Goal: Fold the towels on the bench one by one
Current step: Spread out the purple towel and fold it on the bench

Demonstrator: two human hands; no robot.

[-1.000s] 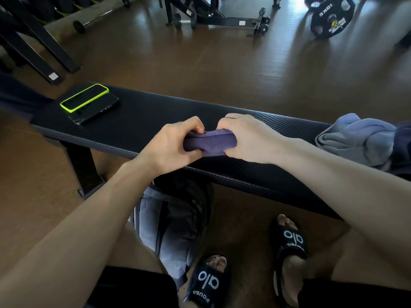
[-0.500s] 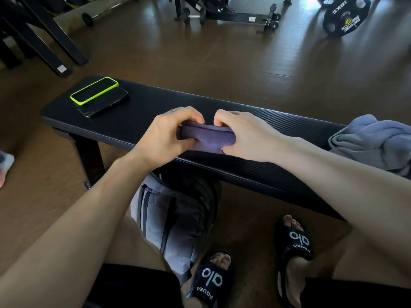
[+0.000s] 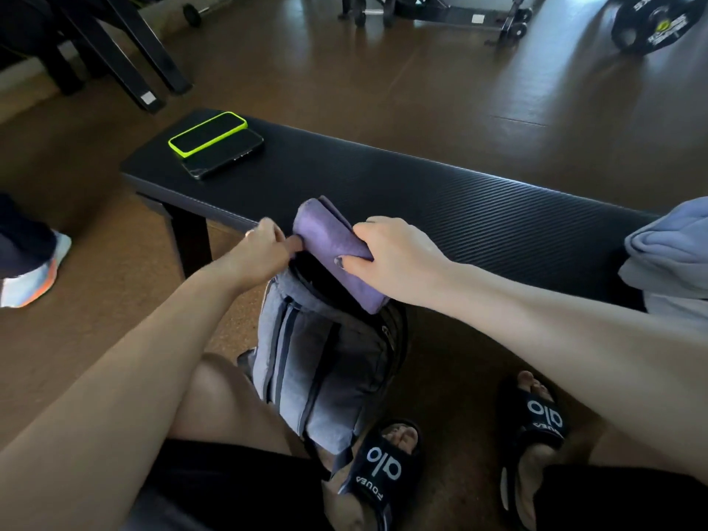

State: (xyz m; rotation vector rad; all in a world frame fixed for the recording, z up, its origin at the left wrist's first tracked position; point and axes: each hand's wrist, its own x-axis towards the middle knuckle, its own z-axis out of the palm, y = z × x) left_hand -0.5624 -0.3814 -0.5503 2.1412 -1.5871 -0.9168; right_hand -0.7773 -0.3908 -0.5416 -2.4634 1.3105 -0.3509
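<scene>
Purple towel [image 3: 337, 247], folded into a compact bundle, gripped by the right hand [image 3: 394, 254] and held tilted over the open mouth of the grey bag [image 3: 322, 362] on the floor, just off the table [image 3: 440, 201] edge. Left hand [image 3: 264, 243] curled at the bag's rim, apparently pinching it open. One towel thus appears finished; a crumpled pale-blue towel pile [image 3: 670, 254] at the table's right end remains unfolded. Two phones [image 3: 214, 147] lie at the left end.

Two phones [image 3: 216, 145], one in a neon-green case, lie stacked at upper left. A grey backpack [image 3: 322, 362] stands at centre; a weight plate [image 3: 651, 21] sits at upper right.
</scene>
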